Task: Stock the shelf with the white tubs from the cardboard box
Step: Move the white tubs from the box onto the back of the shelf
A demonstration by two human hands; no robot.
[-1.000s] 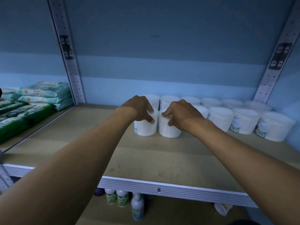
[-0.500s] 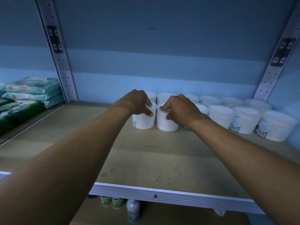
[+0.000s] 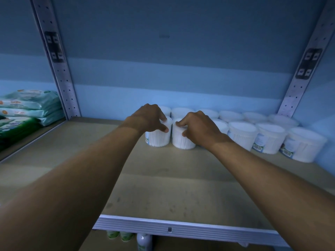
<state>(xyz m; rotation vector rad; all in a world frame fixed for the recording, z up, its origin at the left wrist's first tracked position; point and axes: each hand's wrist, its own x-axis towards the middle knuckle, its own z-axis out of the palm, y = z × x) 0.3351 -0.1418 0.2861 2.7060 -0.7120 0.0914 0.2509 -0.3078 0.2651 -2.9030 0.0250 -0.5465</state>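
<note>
L hand point(image 3: 150, 116) grips ribbed round white tub point(image 3: 157, 138); R hand point(image 3: 197, 126) grips its twin point(image 3: 182, 141), touching, on matte shelf point(image 3: 163, 187).

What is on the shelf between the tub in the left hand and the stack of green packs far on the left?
Only bare shelf board and a metal upright separate the left-hand tub from the green packs, per the head view.

Off to the left, stacked wipe packs point(image 3: 30, 104) sit above green packs point(image 3: 16, 129) on the neighbouring bay, while small bottles point(image 3: 143, 241) peek out from the level below.
</note>
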